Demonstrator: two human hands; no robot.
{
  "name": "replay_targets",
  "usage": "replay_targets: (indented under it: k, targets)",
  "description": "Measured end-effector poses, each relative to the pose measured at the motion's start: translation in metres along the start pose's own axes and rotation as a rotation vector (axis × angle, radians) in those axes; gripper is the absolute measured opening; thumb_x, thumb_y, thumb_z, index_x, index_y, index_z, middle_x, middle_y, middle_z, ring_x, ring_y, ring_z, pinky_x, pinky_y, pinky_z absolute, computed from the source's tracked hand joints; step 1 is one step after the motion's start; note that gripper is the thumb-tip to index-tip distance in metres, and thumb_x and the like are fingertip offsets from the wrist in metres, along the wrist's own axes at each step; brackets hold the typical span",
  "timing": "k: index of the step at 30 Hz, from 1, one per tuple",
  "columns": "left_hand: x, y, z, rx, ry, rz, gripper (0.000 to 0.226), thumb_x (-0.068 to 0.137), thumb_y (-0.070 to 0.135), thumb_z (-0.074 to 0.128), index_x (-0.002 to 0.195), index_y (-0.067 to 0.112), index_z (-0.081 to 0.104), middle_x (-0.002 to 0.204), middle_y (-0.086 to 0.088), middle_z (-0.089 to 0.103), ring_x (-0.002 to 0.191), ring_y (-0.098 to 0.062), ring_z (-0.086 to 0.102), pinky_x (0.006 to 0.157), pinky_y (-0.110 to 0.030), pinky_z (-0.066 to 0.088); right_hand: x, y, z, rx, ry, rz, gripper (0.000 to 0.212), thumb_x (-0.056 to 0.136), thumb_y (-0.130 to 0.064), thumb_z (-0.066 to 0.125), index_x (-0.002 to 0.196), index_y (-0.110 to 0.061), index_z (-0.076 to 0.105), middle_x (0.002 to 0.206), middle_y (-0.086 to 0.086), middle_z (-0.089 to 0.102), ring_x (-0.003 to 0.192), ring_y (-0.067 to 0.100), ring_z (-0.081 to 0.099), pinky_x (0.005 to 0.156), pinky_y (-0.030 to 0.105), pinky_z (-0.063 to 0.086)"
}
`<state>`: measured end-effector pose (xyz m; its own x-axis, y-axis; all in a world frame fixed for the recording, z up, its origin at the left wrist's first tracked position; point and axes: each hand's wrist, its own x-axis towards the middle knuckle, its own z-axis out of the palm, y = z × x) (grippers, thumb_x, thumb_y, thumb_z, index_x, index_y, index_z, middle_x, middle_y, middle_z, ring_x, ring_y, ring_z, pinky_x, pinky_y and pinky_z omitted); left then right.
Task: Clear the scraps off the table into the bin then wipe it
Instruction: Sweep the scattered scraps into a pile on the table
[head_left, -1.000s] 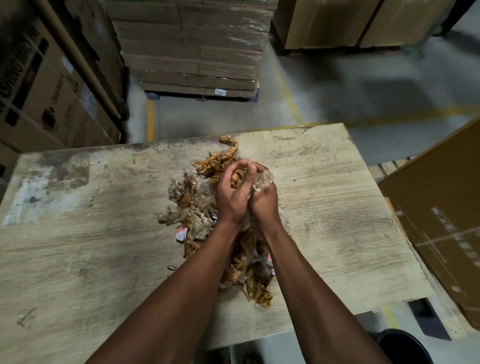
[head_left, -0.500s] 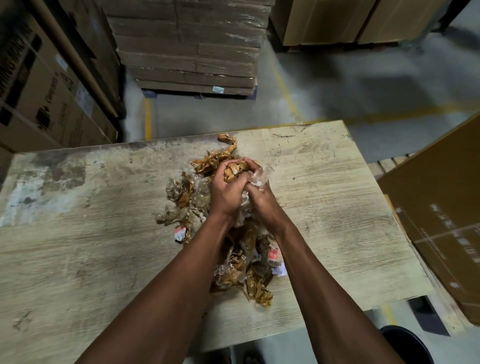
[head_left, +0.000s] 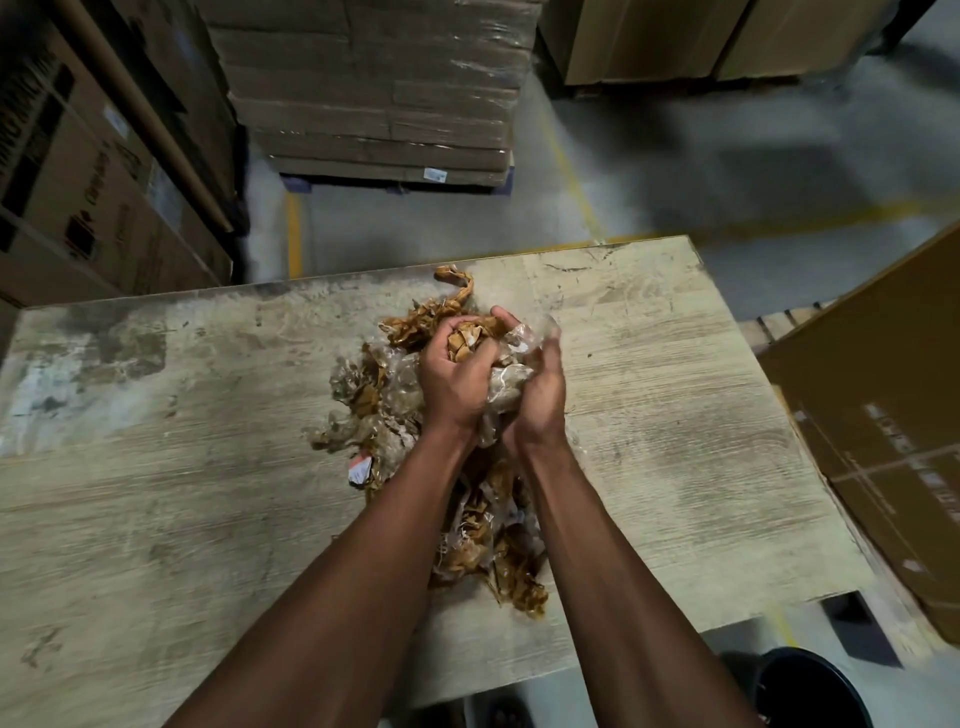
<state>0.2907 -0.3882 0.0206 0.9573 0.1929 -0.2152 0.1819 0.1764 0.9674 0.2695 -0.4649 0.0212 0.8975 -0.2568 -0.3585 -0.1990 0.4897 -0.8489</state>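
Both forearms reach out from the near edge over the table (head_left: 156, 519), and since a second ago the palms have parted a little, the bundle between them looser and showing more clear film, so I judge the gathering is ongoing and nothing has gone to the bin (head_left: 810, 691), which stands on the floor at the near right; the left hand (head_left: 452, 379) curls round brown tape scraps (head_left: 363, 405) while the right hand (head_left: 537, 395) cups crumpled film from the side; most of the pile lies mid-table beneath the wrists, one brown strip trailing towards the far edge
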Motion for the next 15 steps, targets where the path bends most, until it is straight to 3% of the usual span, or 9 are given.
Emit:
replay_targets:
  k: [2,5,9,12,13,15]
  targets:
    - [-0.001,0.003,0.003,0.003,-0.015,0.026,0.018,0.094,0.003,0.077,0.108,0.015,0.075,0.105,-0.006,0.080,0.087,-0.014,0.074,0.074,-0.027,0.058,0.003,0.006,0.003,-0.129,0.040,-0.038,0.039,0.111,-0.040,0.045,0.132,-0.022,0.072,0.136,0.006,0.074,0.134,0.025,0.066,0.119,0.058,0.046]
    - [0.000,0.003,0.005,-0.001,-0.029,0.048,0.015,0.097,0.005,0.076,0.110,0.012,0.074,0.113,-0.013,0.079,0.096,-0.016,0.074,0.078,-0.027,0.060,0.012,0.011,0.002,-0.077,0.098,-0.004,0.031,0.110,-0.017,0.058,0.141,-0.018,0.061,0.145,0.011,0.066,0.137,0.029,0.062,0.119,0.059,0.046]
    - [0.000,-0.002,0.003,0.029,0.006,0.042,0.016,0.104,0.020,0.063,0.113,0.013,0.073,0.116,-0.008,0.078,0.108,-0.025,0.074,0.088,-0.041,0.062,0.015,0.015,0.002,-0.053,0.049,0.035,0.056,0.097,-0.030,0.072,0.148,-0.024,0.051,0.145,0.011,0.064,0.132,0.030,0.065,0.114,0.056,0.052]
    - [-0.003,0.000,0.002,-0.102,-0.025,0.024,0.050,0.103,0.047,0.053,0.115,0.004,0.074,0.115,-0.018,0.077,0.109,-0.036,0.074,0.094,-0.048,0.060,0.013,0.015,0.002,-0.078,0.041,0.026,0.057,0.092,-0.031,0.075,0.144,-0.027,0.052,0.136,0.017,0.069,0.119,0.031,0.072,0.107,0.052,0.058]
    - [-0.004,0.001,0.002,-0.114,-0.045,0.021,0.059,0.102,0.058,0.051,0.116,0.005,0.075,0.116,-0.017,0.078,0.112,-0.035,0.074,0.098,-0.047,0.059,0.013,0.015,0.001,-0.106,0.057,0.010,0.061,0.087,-0.035,0.075,0.143,-0.026,0.053,0.137,0.018,0.069,0.120,0.032,0.072,0.107,0.052,0.058]
    - [-0.008,0.004,0.003,-0.059,-0.070,0.052,0.056,0.099,0.063,0.057,0.116,0.012,0.073,0.116,-0.009,0.078,0.111,-0.024,0.074,0.095,-0.036,0.059,0.013,0.014,0.002,-0.200,0.068,-0.043,0.070,0.082,-0.048,0.076,0.145,-0.027,0.053,0.136,0.018,0.069,0.120,0.031,0.072,0.107,0.054,0.058]
